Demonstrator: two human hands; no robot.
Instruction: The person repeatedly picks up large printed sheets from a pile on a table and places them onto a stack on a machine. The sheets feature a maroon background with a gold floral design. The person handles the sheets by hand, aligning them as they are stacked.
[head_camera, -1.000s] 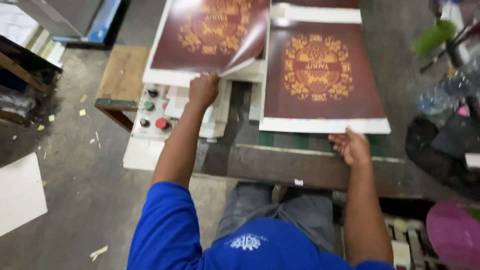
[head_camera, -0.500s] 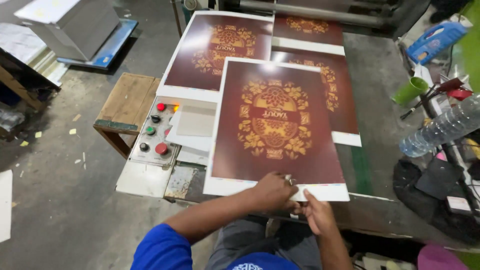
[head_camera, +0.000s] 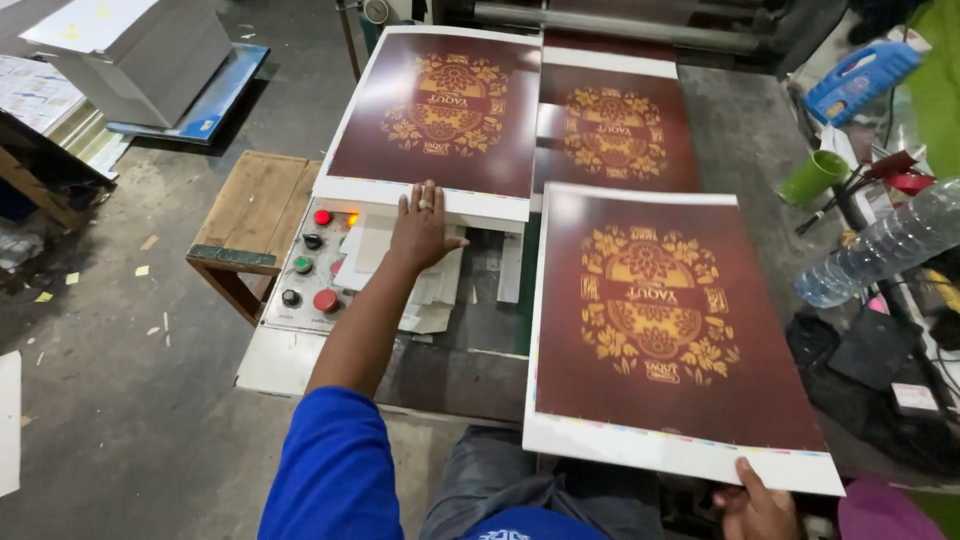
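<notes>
Item: printed sheets, dark maroon with gold ornament and white margins, taken in relation to the control panel (head_camera: 315, 270) with its red, green and black buttons. Your left hand (head_camera: 422, 228) lies open and flat, just right of the panel, fingers spread on the near white margin of the far sheet (head_camera: 440, 120); keep that palm pressing evenly so the sheet does not skew. Your right hand (head_camera: 755, 500), well right of the panel and nearer you, pinches the bottom edge of the near sheet (head_camera: 660, 330); support it level, since only one edge is held and it may sag or crease. A third sheet (head_camera: 615, 135) lies beyond, toward the roller (head_camera: 620, 25). Loose papers (head_camera: 440, 290) lie beside the panel, under your left wrist. Obstacles right of the sheets: green cup (head_camera: 812, 177), clear bottle (head_camera: 885, 245). Left of the panel: wooden stool (head_camera: 255, 215).
</notes>
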